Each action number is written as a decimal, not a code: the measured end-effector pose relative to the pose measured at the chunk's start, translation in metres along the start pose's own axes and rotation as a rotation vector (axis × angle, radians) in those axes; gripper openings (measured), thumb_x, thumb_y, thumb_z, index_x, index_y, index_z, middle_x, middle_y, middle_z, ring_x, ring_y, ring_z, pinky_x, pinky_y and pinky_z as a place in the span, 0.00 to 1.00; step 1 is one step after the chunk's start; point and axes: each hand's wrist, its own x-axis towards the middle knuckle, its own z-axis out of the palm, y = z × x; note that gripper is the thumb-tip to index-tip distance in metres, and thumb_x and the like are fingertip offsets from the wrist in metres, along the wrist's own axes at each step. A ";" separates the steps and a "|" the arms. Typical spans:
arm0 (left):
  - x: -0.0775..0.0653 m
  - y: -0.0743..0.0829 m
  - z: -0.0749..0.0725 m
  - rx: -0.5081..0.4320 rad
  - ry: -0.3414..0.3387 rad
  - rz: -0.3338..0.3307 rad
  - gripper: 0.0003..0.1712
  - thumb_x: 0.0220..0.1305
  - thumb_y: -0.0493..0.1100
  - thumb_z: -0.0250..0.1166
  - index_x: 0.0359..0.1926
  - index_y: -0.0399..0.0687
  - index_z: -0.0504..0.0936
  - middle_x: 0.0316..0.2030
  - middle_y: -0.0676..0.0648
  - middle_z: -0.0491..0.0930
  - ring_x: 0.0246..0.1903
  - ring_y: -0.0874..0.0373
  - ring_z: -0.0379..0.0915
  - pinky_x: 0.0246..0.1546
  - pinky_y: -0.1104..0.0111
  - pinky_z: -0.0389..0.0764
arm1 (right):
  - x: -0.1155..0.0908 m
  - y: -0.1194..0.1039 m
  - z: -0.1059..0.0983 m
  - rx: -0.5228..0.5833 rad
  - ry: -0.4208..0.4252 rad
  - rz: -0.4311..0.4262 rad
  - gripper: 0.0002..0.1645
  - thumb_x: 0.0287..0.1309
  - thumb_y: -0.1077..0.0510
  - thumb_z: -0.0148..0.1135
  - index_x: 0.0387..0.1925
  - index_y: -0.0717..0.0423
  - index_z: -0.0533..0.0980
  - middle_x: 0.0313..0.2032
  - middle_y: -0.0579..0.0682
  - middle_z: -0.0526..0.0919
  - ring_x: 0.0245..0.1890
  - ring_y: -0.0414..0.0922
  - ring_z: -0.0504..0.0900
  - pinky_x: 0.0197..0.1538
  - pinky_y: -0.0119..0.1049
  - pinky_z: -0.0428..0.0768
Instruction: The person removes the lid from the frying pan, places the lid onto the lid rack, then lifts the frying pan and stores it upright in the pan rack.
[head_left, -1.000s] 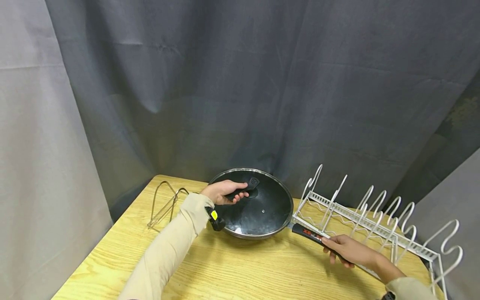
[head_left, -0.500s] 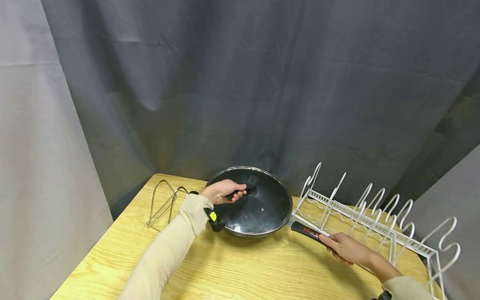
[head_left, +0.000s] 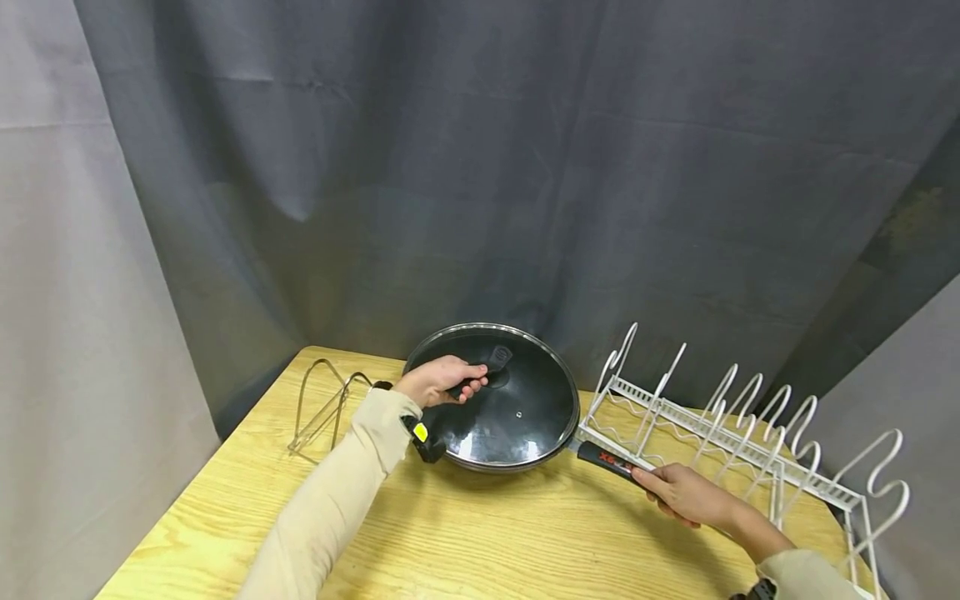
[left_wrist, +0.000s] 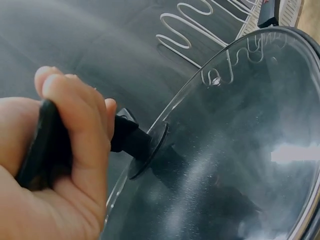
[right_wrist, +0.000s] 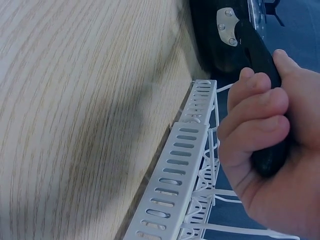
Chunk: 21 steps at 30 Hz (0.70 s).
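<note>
A dark pan (right_wrist: 212, 45) stands at the back of the table under a round glass lid (head_left: 517, 392) with a metal rim. My left hand (head_left: 442, 382) grips the lid's black knob handle (left_wrist: 132, 137), its fingers curled round it in the left wrist view. My right hand (head_left: 686, 493) holds the pan's long black handle (head_left: 606, 458), which bears red lettering. In the right wrist view the right hand's fingers (right_wrist: 257, 107) wrap that handle, and the rivets joining it to the pan show. The lid lies over the pan's rim; the pan's inside looks dark through the glass.
A white wire rack (head_left: 712, 433) with several curved dividers stands right of the pan, close beside the handle. On the left is a small metal wire stand (head_left: 322, 408). The wooden table (head_left: 480, 542) meets a grey curtain (head_left: 450, 167) at its back edge.
The pan, lid and both hands appear slightly further left and up in the head view, while the whole scene also shifts a little left. Both hands keep their hold.
</note>
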 end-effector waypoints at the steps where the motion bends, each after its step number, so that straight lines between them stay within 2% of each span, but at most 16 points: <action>1: -0.001 0.001 0.000 0.010 -0.004 0.010 0.14 0.72 0.42 0.52 0.34 0.35 0.74 0.16 0.54 0.67 0.13 0.68 0.60 0.15 0.80 0.65 | 0.000 0.000 0.000 -0.006 0.005 0.003 0.33 0.73 0.42 0.38 0.26 0.66 0.71 0.13 0.45 0.68 0.07 0.36 0.58 0.10 0.25 0.60; 9: -0.015 0.019 0.004 0.108 0.019 0.144 0.15 0.70 0.43 0.55 0.36 0.31 0.73 0.16 0.53 0.67 0.13 0.67 0.60 0.16 0.77 0.65 | 0.002 0.004 -0.004 -0.035 0.033 -0.001 0.32 0.72 0.42 0.39 0.26 0.64 0.72 0.13 0.46 0.69 0.08 0.37 0.61 0.10 0.28 0.64; 14: -0.028 0.030 0.007 0.117 -0.016 0.238 0.12 0.69 0.39 0.55 0.34 0.31 0.71 0.16 0.53 0.67 0.12 0.66 0.60 0.14 0.77 0.65 | 0.003 0.003 -0.005 -0.066 0.054 -0.023 0.30 0.72 0.44 0.41 0.25 0.63 0.71 0.15 0.50 0.73 0.08 0.38 0.65 0.11 0.35 0.71; 16: -0.033 0.033 0.009 0.125 -0.024 0.275 0.11 0.69 0.39 0.55 0.33 0.32 0.71 0.15 0.52 0.67 0.12 0.66 0.61 0.14 0.76 0.66 | 0.003 0.000 -0.005 -0.131 0.099 -0.032 0.27 0.71 0.44 0.43 0.25 0.60 0.71 0.17 0.51 0.75 0.10 0.41 0.70 0.14 0.37 0.73; 21: -0.046 0.036 0.012 0.184 0.018 0.342 0.14 0.69 0.40 0.55 0.35 0.28 0.71 0.14 0.51 0.69 0.10 0.65 0.63 0.13 0.75 0.68 | 0.007 -0.012 -0.003 -0.403 0.313 -0.062 0.19 0.66 0.44 0.53 0.29 0.56 0.73 0.20 0.44 0.74 0.20 0.41 0.72 0.23 0.35 0.71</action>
